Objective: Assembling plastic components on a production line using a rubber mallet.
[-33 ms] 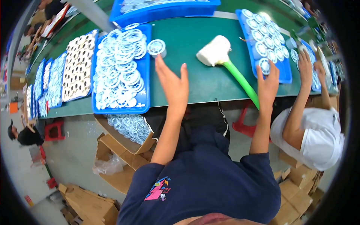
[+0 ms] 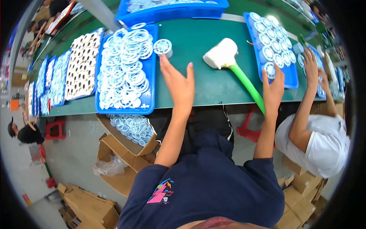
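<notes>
My left hand [image 2: 180, 86] is open, thumb and fingers apart. Its fingertips reach the near side of a light-blue round cup-shaped part [image 2: 163, 46] that stands on the green tabletop beside a blue tray. At the right, my right hand [image 2: 273, 91] has thumb and fingers around another light-blue round part [image 2: 269, 70], at the near left corner of a blue tray [image 2: 292, 78] filled with rows of similar parts. Between my hands lies a mallet [image 2: 223, 53] with a white head; its green handle points toward me, past the table edge.
A blue tray [image 2: 151, 87] heaped with light-blue rings lies left of my left hand, beside a tray of white pieces [image 2: 82, 63]. A blue bin [image 2: 173, 13] stands at the back. A co-worker's hand [image 2: 310, 66] works at the right. A cardboard box [image 2: 126, 162] sits below.
The view has shifted slightly, so the table's things appear a little farther right. Both hands keep nearly the same places and poses.
</notes>
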### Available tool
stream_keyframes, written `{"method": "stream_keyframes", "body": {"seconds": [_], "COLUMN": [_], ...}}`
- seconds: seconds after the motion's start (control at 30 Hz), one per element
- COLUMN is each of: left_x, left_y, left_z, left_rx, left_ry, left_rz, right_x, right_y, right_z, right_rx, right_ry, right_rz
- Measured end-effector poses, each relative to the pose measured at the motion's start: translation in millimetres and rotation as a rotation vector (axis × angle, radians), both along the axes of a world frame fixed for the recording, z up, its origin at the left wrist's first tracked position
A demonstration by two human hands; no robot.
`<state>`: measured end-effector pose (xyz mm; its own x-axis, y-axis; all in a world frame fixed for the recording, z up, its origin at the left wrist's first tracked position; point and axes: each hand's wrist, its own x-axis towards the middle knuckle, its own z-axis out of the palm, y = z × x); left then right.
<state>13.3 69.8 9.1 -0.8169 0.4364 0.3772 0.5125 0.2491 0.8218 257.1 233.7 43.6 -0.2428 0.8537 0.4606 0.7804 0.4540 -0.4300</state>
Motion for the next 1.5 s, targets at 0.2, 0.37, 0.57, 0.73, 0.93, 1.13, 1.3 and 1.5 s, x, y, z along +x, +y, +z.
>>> {"method": "stream_keyframes", "body": {"seconds": [0.2, 0.37, 0.57, 0.73, 0.93, 1.13, 1.3, 1.5], "left_x": [-27, -54, -38, -1, -3, -2, -7, 0], "left_y": [30, 45, -10, -76, -63, -66, -78, -73], "left_z": [2, 14, 2, -16, -27, -30, -27, -8], "left_rx": [-0.145, -0.195, -0.161, -0.020, -0.061, -0.027, -0.076, -0.005], "left_ry": [0.100, 0.019, 0.185, 0.143, 0.048, 0.038, 0.066, 0.045], "left_rz": [0.229, 0.232, -0.054, -0.208, -0.152, -0.187, -0.276, -0.200], "right_x": [5, 3, -45, -175, -298, -288, -207, -155], "right_y": [5, 1, -68, -156, -209, -203, -151, -108], "right_z": [-10, -14, 44, 55, -3, -7, 32, 23], "right_rx": [-0.017, 0.020, 0.092, 0.020, 0.105, 0.091, -0.296, -0.753], "right_ry": [-0.012, -0.012, 0.200, 0.154, -0.433, -0.227, 0.324, 0.334], "right_rz": [0.018, 0.058, 0.378, 1.366, 1.495, 1.432, 1.141, 0.905]}}
